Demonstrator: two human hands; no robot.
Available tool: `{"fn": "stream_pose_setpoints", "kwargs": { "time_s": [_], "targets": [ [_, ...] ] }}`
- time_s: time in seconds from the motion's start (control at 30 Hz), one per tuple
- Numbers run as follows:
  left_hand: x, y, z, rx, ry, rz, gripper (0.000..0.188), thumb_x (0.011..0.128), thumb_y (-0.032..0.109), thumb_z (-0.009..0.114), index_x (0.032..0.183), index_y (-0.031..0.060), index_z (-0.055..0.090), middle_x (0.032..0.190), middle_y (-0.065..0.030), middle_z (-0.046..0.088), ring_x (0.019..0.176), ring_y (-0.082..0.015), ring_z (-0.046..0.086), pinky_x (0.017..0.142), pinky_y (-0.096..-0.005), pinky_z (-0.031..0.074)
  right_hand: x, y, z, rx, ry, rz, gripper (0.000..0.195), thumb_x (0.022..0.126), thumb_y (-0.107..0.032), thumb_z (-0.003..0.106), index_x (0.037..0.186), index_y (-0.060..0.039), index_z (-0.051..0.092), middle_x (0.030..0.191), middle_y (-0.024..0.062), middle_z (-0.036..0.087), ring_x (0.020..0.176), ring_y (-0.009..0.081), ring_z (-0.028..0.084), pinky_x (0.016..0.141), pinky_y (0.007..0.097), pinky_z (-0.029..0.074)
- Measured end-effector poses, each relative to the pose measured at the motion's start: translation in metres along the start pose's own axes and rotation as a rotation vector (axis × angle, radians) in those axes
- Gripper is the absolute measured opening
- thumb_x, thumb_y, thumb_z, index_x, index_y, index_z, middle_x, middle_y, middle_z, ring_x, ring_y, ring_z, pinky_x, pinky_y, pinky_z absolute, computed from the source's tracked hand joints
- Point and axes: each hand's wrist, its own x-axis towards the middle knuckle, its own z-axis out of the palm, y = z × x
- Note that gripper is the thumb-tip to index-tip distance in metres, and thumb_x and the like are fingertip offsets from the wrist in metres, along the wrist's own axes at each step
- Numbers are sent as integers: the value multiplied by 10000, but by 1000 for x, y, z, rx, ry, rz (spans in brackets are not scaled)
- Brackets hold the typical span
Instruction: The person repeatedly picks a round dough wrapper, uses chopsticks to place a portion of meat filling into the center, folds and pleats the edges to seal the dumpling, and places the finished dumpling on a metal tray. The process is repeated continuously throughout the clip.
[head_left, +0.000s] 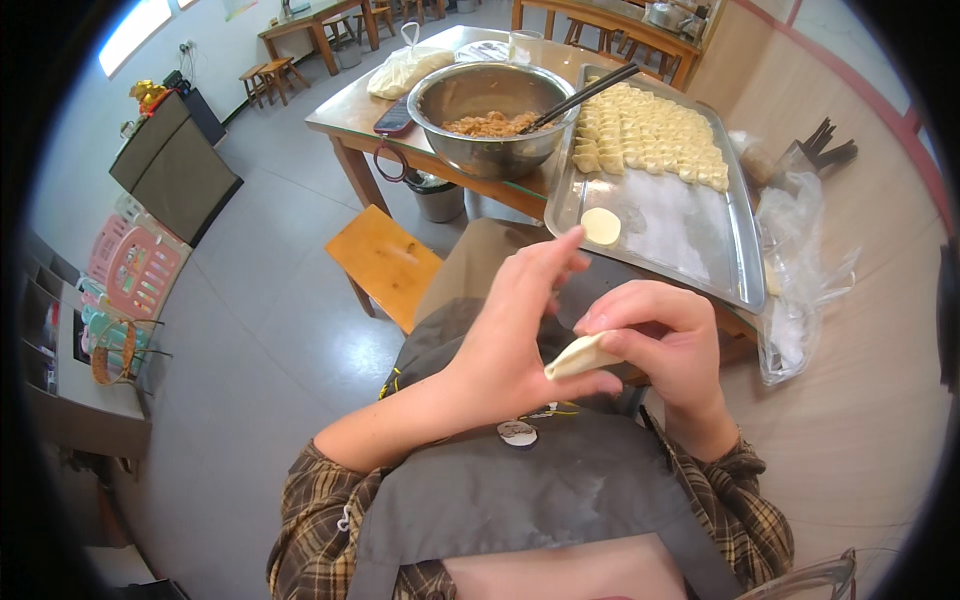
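In front of my apron, a folded dumpling (579, 357) is pinched along its upper edge by my right hand (669, 341). The thumb and fingertips of that hand meet on the dough. My left hand (517, 322) is beside it with fingers raised and apart; the dumpling's near end touches the crook of its thumb. Beyond my left fingertips, a round dumpling wrapper (601, 226) lies flat on the metal tray (739, 259). Rows of shaped dumplings (649, 135) fill the tray's far part. White flour dusts the bare metal nearer me.
A steel bowl (480, 161) holds minced filling (491, 124) and dark chopsticks (581, 97). Behind it sits a tied plastic bag (411, 71); a phone (395, 118) lies beside the bowl. Right of the tray is a crumpled clear bag (799, 300). A wooden stool (386, 262) stands left of my legs.
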Motion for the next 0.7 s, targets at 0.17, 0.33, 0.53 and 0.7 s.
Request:
{"fn": "stream_pose_setpoints", "kwargs": {
  "time_s": [0.17,0.33,0.53,0.7],
  "targets": [
    [16,-18,-8,6,-165,233,718,842,325,657,1401,-32,383,1439,-218,354,1322,-355,349,1076,-418,315,13,5,-1,-23,16,244,102,833,-15,697,928,21,690,875,48,686,813,94,634,720,229,506],
    [28,-43,-11,80,-29,279,530,974,273,332,1339,-97,437,1306,-237,488,1198,-328,469,1002,-376,381,35,24,-6,73,36,249,138,905,-104,640,929,22,690,889,52,681,827,94,629,731,231,499],
    [49,-63,-14,-385,288,9,394,1009,207,317,1058,-59,604,878,-120,623,731,-175,553,690,-287,457,71,48,-9,210,176,-45,379,930,-210,618,1230,6,536,1091,78,595,971,159,579,869,285,472],
    [74,-71,-13,-720,265,-229,431,1040,256,287,1064,-42,598,948,-130,673,704,-107,542,620,-233,448,114,56,0,147,155,47,533,881,-152,660,1344,-44,418,1234,102,522,1095,166,526,902,302,466]
  ]
}}
